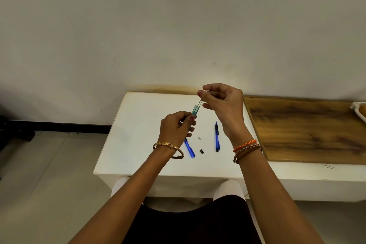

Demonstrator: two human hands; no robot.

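Head view: the left hand (pixel 176 125) grips the green pen barrel (pixel 195 110) above the counter (pixel 142 125), tilted open end up. The right hand (pixel 221 101) pinches the thin refill (pixel 200 102) at its mouth, probably to keep it aligned with the bore.

The lower end of the green barrel (pixel 195 110) is hidden inside the curled fingers of the left hand (pixel 176 127). The thin rods (pixel 200 102) rising from it toward one o'clock vanish in the pinch of the right hand (pixel 223 103); whether there are one or two is too fine to tell. The left hand covers the eleven o'clock end of the blue pen (pixel 189 149) beside its wrist. The grey speck (pixel 199 138) and black piece (pixel 202 151) are too small to identify. At three o'clock the frame edge cuts off a white object (pixel 359 111).
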